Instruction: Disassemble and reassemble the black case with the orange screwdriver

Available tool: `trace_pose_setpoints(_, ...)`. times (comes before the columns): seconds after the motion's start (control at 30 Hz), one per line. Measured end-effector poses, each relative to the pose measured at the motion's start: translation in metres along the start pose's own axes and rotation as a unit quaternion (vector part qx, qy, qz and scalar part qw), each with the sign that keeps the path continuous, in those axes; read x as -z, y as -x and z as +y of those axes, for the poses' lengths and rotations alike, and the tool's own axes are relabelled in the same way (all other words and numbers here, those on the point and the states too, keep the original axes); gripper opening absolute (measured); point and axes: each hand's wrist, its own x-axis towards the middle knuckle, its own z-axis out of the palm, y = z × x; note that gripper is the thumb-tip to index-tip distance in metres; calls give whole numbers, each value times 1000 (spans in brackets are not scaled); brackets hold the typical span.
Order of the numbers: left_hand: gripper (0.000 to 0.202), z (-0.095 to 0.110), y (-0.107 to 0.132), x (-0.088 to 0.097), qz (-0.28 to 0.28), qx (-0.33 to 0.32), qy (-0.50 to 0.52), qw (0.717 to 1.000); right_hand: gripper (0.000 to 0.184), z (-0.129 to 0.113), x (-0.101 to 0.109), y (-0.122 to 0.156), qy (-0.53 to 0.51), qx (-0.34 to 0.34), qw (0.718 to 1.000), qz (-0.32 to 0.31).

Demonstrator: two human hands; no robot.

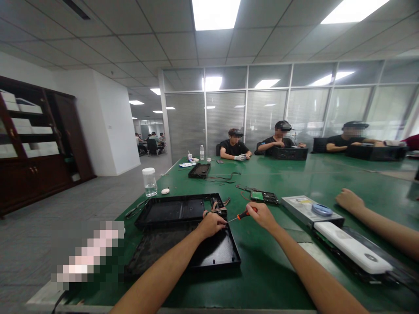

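My right hand [262, 216] is closed around a screwdriver [242, 215] with a red and black handle, its thin shaft pointing left. My left hand [211, 224] is closed in a pinch at the shaft's tip, over the far right corner of a black plastic tray-like case [216, 255]. What the fingers pinch is too small to make out. A bundle of coloured wires [218, 207] lies just behind my left hand, at the edge of a second black case panel [176, 209].
On the green table [268, 270] lie a green circuit board [258, 196], a silver drive [304, 207] with a blue ring, a white bar-shaped device [353, 248], a clear jar [149, 182] and another black tray [199, 170]. A neighbour's arm [376, 222] rests at right. Several people sit across.
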Motion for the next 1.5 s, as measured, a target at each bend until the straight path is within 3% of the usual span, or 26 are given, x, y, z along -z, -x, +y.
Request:
trace_pose_setpoints(0.37, 18, 0, 1, 2, -3, -45, -9, 999, 38, -2, 2, 0, 16, 1, 1000, -4)
trace_pose_setpoints(0.5, 17, 3, 2, 4, 1, -30, -10, 999, 36, -8, 5, 1, 45, 4, 999, -22)
trace_pose_setpoints(0.63, 16, 6, 3, 6, 4, -1, -5, 1000, 34, -33, 16, -2, 94, 9, 994, -60)
trace_pose_setpoints(0.73, 16, 6, 3, 5, 1, 18, 3, 1000, 27, -63, 29, -11, 112, 19, 987, -113)
trace_pose_setpoints(0.83, 16, 6, 3, 5, -5, 33, 2, 999, 31, -92, 36, -28, 159, 18, 971, -178)
trace_pose_setpoints(0.93, 14, 7, 4, 4, -1, 39, -6, 999, 46, -116, 35, -46, 252, 2, 942, -222)
trace_pose_setpoints(1.03, 12, 7, 5, 4, 6, 40, -7, 999, 60, -128, 31, -59, 304, -16, 927, -220)
trace_pose_setpoints(1.2, 11, 8, 7, 5, 9, 28, 3, 1000, 44, -130, 26, -70, 259, 45, 933, -246)
trace_pose_setpoints(1.33, 9, 9, 8, 8, 9, 31, -1, 999, 56, -126, 23, -72, 302, 4, 931, -204)
trace_pose_setpoints(1.5, 9, 10, 8, 9, 14, 18, -8, 1000, 53, -119, 24, -68, 275, 25, 938, -209)
